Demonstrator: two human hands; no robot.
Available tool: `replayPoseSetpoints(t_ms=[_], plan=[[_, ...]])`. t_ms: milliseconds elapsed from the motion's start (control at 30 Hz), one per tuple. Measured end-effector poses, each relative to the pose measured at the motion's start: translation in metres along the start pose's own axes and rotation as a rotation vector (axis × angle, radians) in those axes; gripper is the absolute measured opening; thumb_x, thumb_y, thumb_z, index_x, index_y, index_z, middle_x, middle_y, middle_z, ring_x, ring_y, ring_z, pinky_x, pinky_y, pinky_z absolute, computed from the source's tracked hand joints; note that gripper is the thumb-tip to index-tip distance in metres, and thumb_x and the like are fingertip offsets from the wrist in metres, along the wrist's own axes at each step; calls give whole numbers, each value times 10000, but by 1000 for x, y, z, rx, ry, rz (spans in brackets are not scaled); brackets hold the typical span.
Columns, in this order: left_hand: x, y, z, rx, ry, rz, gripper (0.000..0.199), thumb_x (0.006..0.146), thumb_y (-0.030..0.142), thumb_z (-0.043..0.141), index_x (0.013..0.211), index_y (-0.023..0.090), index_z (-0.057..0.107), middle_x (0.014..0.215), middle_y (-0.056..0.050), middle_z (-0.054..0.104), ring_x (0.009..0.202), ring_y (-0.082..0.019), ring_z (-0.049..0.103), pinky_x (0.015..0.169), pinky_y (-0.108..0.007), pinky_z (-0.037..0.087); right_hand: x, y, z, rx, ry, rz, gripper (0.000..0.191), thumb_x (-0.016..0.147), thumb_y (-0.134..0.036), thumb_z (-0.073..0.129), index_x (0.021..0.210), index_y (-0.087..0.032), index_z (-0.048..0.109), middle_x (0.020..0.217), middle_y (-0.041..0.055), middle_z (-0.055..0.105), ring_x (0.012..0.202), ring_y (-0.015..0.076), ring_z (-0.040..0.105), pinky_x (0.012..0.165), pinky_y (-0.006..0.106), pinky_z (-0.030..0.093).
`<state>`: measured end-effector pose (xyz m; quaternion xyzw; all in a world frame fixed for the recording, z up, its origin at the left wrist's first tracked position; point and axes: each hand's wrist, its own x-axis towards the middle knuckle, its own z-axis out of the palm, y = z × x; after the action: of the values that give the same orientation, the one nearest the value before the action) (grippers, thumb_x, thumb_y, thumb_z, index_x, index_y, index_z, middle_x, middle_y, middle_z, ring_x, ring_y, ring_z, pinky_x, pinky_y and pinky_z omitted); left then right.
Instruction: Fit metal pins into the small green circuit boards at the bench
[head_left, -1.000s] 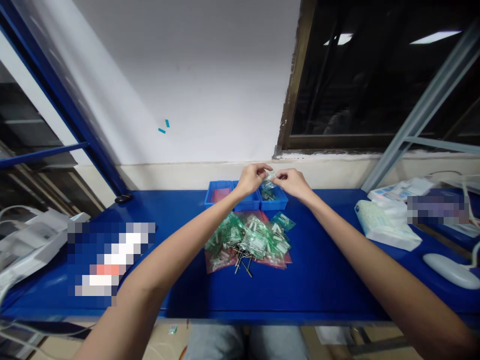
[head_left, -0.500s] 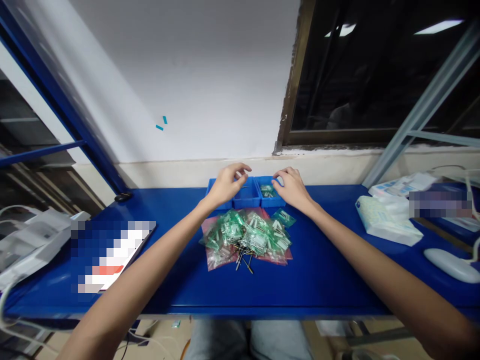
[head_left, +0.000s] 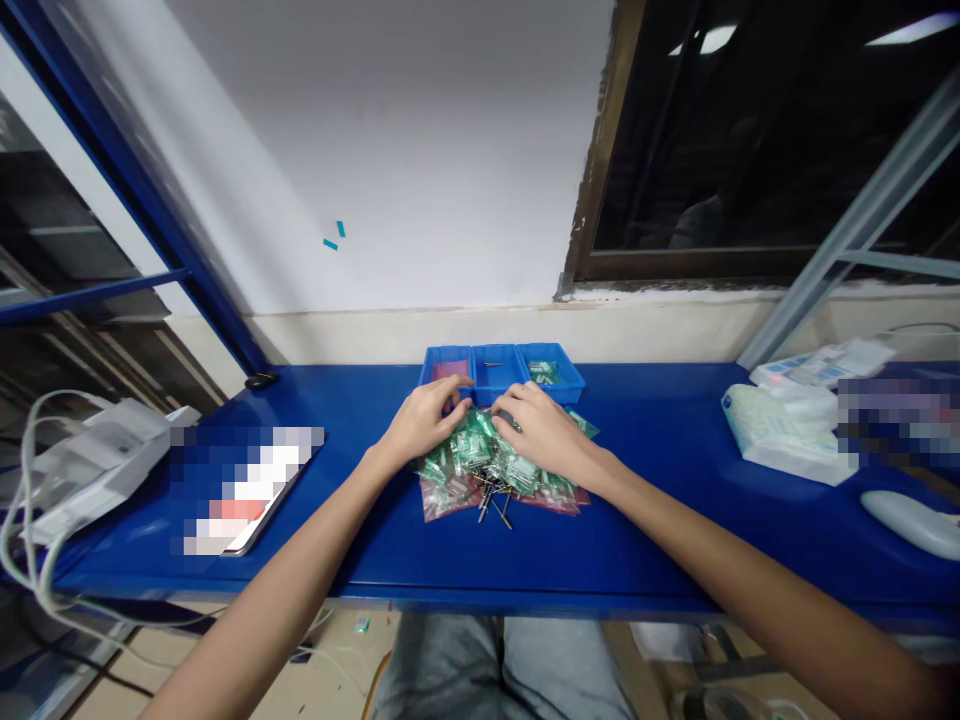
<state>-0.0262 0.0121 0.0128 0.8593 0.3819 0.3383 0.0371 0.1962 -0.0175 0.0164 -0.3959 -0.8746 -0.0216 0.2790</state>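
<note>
A pile of small green plastic bags [head_left: 472, 448] with little parts inside lies on red-pink bags [head_left: 444, 502]. Loose screws [head_left: 495, 500] stick out at its front. My left hand [head_left: 431, 415] is over the pile's back left, its fingers curved and thumb apart from them. Over the back right is my right hand [head_left: 536, 425], also bent with a gap between thumb and fingers. I see nothing held in either hand; whether the fingertips touch the bags is hard to tell. Just behind stand three joined blue bins [head_left: 517, 400].
The left bin holds pink bags [head_left: 451, 370], the right one green bags [head_left: 543, 372], the middle a few thin pieces. A phone-like device [head_left: 277, 495] lies left on the blue table [head_left: 660, 420]. A tissue pack [head_left: 780, 440] and a white mouse [head_left: 911, 522] are right.
Both hands have come back from the bins toward me and down over the pile. They are closer together now, and the bins show more fully.
</note>
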Motion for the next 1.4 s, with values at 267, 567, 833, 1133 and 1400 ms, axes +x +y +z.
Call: replayPoseSetpoints(t_ms=[267, 567, 833, 1133, 1400], plan=[[-4, 0, 0, 135, -129, 80, 269, 990, 328, 478, 1158, 193, 639, 1007, -96, 676, 961, -234, 645, 844, -388, 521, -13, 4, -10, -43, 101, -138, 263, 997, -228, 434, 1066, -189, 685, 1040, 120, 632, 1036, 276, 521, 899, 460, 450], [-3, 1, -1, 104, -62, 61, 360, 987, 282, 489, 1338, 204, 514, 1105, -106, 650, 916, -210, 647, 813, -361, 530, -14, 1, 0, 8, 67, -131, 248, 1009, -223, 424, 1002, -184, 669, 984, 98, 636, 1003, 254, 530, 894, 432, 468], [-3, 0, -1, 162, -76, 43, 239, 1002, 326, 468, 1111, 190, 632, 1008, -89, 673, 908, -218, 645, 793, -355, 526, -15, -1, 1, 49, 55, -122, 242, 1000, -193, 433, 947, -189, 669, 954, 90, 646, 977, 241, 541, 898, 435, 477], [-3, -4, 2, 138, -120, 48, 247, 1004, 329, 477, 1054, 187, 673, 959, -80, 661, 892, -204, 649, 826, -356, 524, -14, -1, 1, 56, 32, -95, 228, 1003, -194, 441, 921, -177, 653, 936, 86, 635, 957, 236, 545, 888, 415, 475], [-2, -3, 5, 51, -73, 40, 165, 977, 278, 522, 969, 182, 656, 907, -63, 651, 829, -185, 630, 772, -331, 503, -14, -1, 1, 58, 26, -81, 215, 1003, -195, 445, 934, -174, 648, 943, 85, 634, 964, 234, 542, 896, 408, 471]])
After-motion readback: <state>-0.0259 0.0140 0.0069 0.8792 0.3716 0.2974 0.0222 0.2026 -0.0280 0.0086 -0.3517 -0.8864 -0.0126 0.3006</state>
